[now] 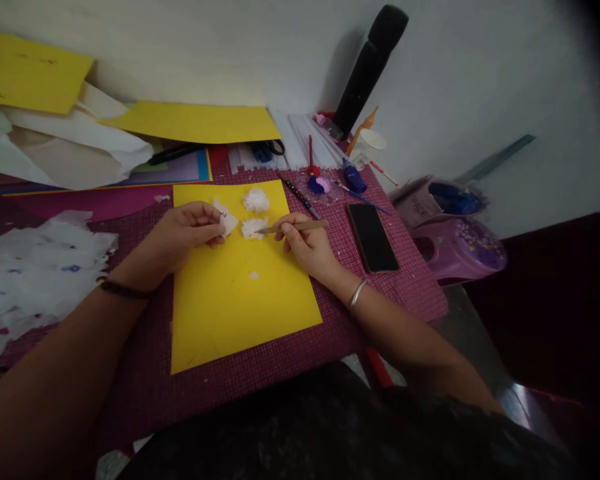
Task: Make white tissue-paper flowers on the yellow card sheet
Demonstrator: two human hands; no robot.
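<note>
A yellow sheet of paper (230,300) lies on the table between my hands. My left hand (193,230) pinches a torn piece of white tissue paper (227,220) above the sheet's left side. My right hand (305,247) is closed round a thin brown stick (307,227), perhaps a brush handle. The stick's tip touches a crumpled white tissue tuft (253,229) on the sheet. Just beyond it sits a second white tuft (255,199). A small pale scrap (253,275) rests lower on the sheet.
Torn white tissue (35,273) is heaped at the left. A black phone (373,238) lies at the right, near a blue paint bottle (354,177) and a paint palette (320,188). A tall black object (367,73) leans against the wall. A purple stool (455,250) stands beyond the table's right edge.
</note>
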